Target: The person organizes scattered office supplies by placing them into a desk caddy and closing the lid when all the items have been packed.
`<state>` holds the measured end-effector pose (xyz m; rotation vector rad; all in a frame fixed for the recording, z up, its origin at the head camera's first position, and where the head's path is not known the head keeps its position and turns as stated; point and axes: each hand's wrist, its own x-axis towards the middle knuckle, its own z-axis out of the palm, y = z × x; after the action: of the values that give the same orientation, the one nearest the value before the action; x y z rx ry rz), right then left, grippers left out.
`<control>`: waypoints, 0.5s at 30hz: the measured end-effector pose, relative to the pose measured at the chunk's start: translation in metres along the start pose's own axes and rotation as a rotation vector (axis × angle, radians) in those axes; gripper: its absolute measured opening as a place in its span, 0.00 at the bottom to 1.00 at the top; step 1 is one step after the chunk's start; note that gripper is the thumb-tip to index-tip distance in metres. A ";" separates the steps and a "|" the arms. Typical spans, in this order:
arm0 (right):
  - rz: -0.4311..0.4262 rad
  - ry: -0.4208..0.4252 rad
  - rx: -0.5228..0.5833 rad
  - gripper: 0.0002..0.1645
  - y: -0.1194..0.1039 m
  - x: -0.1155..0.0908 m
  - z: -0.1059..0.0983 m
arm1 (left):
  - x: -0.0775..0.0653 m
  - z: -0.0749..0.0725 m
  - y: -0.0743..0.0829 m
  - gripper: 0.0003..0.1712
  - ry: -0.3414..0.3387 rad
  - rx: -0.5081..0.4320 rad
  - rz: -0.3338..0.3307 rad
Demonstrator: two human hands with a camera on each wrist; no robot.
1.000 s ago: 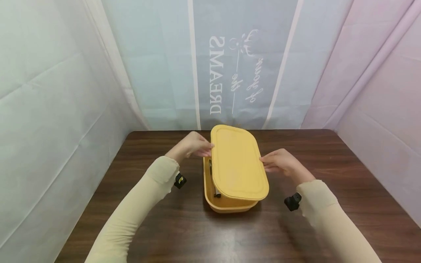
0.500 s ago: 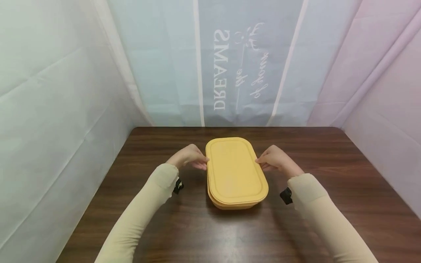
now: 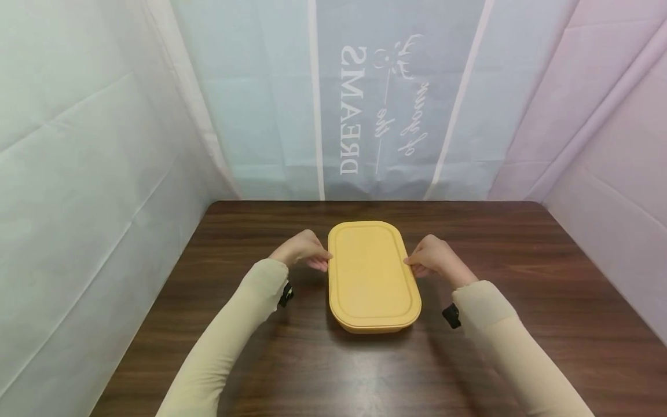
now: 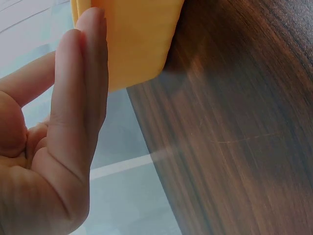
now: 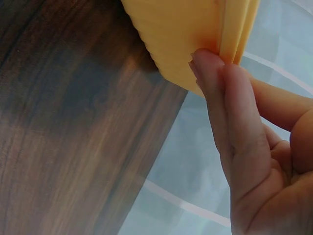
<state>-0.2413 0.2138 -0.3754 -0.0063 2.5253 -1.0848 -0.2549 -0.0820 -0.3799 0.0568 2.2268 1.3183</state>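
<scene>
A yellow lid sits flat over a yellow rectangular container with rounded corners, in the middle of the table. My left hand pinches the lid's left rim, thumb on top and fingers underneath. At the right rim my right hand pinches in the same way. Both wrist views show extended fingers against the side wall of the container, just below the rim, with each thumb on the other side. The lid covers whatever is inside.
Dark wood-grain table surrounds the container. Behind its far edge hangs a pale blue curtain with white lettering. White cloth closes off the left side and pinkish cloth the right.
The lid was tilted above the container, with dark objects showing inside. Both hands have lowered it, and it now lies level over the container, hiding the inside.
</scene>
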 end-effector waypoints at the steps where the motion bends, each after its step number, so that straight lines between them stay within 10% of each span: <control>1: 0.010 -0.001 0.007 0.12 0.001 0.000 0.000 | 0.001 0.000 0.000 0.09 0.001 0.005 0.002; 15: 0.011 -0.029 0.050 0.14 0.003 0.002 0.002 | 0.002 0.000 0.004 0.09 0.018 0.084 0.016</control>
<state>-0.2419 0.2146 -0.3794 0.0050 2.4689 -1.1346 -0.2577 -0.0787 -0.3774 0.0941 2.3006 1.2372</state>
